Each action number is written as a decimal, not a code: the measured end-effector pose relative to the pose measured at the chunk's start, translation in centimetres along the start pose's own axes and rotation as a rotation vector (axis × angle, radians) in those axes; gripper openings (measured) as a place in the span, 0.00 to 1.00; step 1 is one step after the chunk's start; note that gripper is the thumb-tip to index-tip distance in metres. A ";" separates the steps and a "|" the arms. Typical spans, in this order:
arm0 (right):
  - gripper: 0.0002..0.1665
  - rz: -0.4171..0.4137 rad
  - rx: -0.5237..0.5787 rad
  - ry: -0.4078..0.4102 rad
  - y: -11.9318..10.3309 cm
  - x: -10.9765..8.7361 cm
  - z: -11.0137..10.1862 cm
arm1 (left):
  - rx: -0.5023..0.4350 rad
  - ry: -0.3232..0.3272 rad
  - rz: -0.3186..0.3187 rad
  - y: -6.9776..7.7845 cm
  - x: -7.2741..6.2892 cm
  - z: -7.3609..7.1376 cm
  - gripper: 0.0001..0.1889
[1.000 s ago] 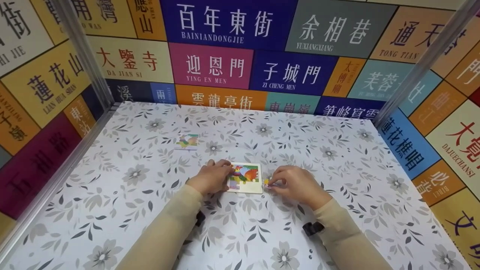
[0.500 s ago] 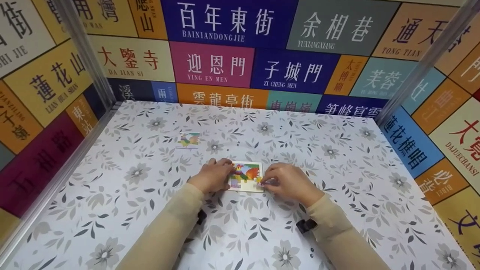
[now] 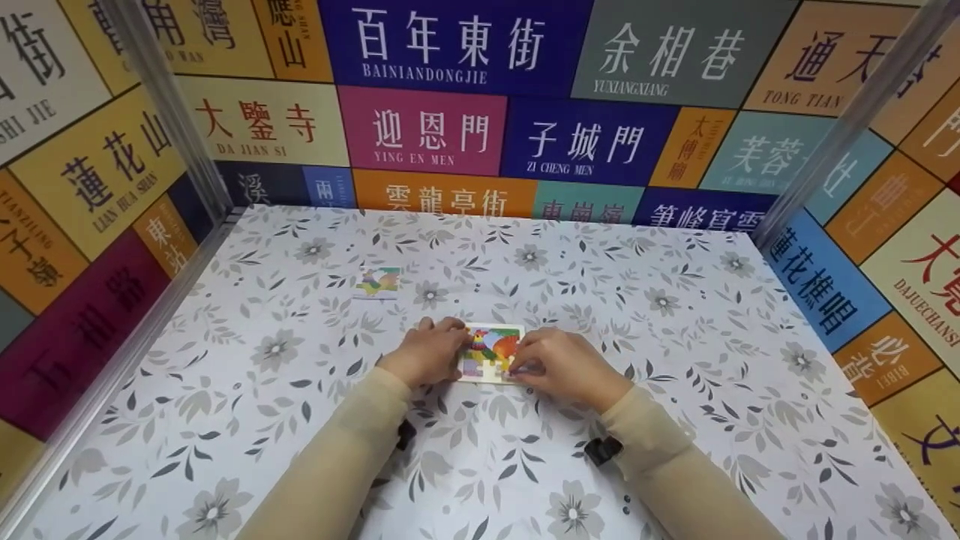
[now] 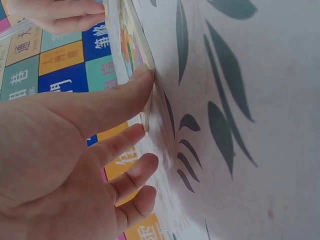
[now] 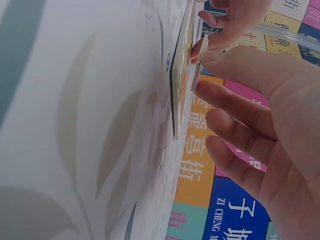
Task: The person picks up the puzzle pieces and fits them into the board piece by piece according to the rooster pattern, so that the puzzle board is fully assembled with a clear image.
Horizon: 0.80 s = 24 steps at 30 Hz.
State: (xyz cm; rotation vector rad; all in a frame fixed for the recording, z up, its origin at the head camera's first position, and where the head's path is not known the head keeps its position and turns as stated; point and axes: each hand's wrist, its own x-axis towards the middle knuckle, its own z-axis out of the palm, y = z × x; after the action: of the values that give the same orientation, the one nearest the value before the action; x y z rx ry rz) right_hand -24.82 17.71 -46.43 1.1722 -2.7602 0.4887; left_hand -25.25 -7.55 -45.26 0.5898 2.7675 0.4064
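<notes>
A small jigsaw puzzle board (image 3: 491,371) with a colourful rooster picture lies on the table. Bare cream backing shows along its lower part. My left hand (image 3: 429,351) holds the board's left side; in the left wrist view the thumb (image 4: 137,92) presses the near edge and a fingertip touches farther along. Between thumb and index finger, my right hand (image 3: 564,367) pinches a thin puzzle piece (image 5: 196,80). In the right wrist view the piece is tilted close above the board (image 5: 176,95), its other fingers spread loosely. From the head, my right fingers mostly hide the piece.
Farther back on the left lies a small square card (image 3: 379,282) with a similar colourful picture. A white cloth printed with grey leaves and flowers covers the table (image 3: 300,420). Panels with bold lettering (image 3: 427,131) stand along the back and sides.
My right hand has moved left with the puzzle piece, from beside the board to over its lower right part. My left hand has stayed at the board's left side.
</notes>
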 end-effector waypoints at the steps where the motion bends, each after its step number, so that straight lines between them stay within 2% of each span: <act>1: 0.06 -0.008 -0.004 0.001 -0.1 0.1 0.1 | 0.005 0.001 0.001 0.0 0.0 0.0 0.28; 8: 0.06 -0.041 -0.011 -0.008 -0.5 0.9 0.3 | -0.001 -0.017 -0.020 0.2 0.2 -0.2 0.28; 14: 0.06 -0.031 -0.010 -0.051 -0.8 1.9 0.8 | -0.007 -0.024 -0.042 0.1 0.4 -0.3 0.27; 18: 0.07 -0.019 -0.014 -0.084 -0.9 2.2 1.1 | -0.005 -0.017 -0.035 0.1 0.4 0.0 0.26; 24: 0.05 -0.017 -0.031 -0.071 -0.8 2.5 1.4 | 0.020 -0.002 -0.024 0.2 0.4 0.1 0.26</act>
State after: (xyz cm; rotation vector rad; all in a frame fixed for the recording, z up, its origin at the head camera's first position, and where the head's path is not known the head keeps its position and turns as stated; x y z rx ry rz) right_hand -25.90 15.02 -47.03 1.2277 -2.8039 0.4089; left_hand -25.46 -7.20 -45.40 0.5609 2.7766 0.3732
